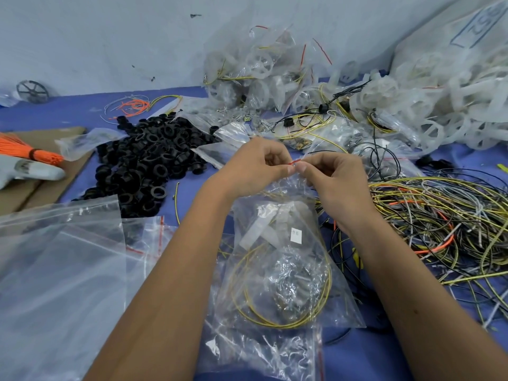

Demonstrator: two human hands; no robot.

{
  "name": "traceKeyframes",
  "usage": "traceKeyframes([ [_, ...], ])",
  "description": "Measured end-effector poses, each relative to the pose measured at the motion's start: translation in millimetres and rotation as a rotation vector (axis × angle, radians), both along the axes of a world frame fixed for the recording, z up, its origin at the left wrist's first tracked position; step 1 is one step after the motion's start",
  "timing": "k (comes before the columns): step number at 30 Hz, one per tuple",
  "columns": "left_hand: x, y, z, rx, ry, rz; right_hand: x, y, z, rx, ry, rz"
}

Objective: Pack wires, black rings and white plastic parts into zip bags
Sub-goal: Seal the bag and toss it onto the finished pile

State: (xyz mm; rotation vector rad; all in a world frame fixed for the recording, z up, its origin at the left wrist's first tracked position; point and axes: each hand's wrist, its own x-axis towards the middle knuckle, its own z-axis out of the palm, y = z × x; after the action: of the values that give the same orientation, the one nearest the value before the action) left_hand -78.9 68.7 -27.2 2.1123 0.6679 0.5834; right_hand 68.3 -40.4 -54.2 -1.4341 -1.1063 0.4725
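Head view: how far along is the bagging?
Done: a heap of filled bags against the wall. In hand: both hands, left and right, pinch the red zip of a bag holding yellow wire. Left: black rings, loose wires, white parts.

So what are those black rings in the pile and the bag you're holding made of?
The black rings look like rubber or soft plastic: matte and dull, though that is a guess. The zip bag, pinched at its top by the left hand and right hand, is thin clear plastic film: see-through, crinkled, glinting.
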Motion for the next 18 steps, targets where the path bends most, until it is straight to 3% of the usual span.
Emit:
traceKeyframes([
  [18, -5.7, 2.4, 3.4, -0.007, -0.008, -0.009, -3.8, 0.5, -0.5, -0.014, 0.049, 0.052],
])
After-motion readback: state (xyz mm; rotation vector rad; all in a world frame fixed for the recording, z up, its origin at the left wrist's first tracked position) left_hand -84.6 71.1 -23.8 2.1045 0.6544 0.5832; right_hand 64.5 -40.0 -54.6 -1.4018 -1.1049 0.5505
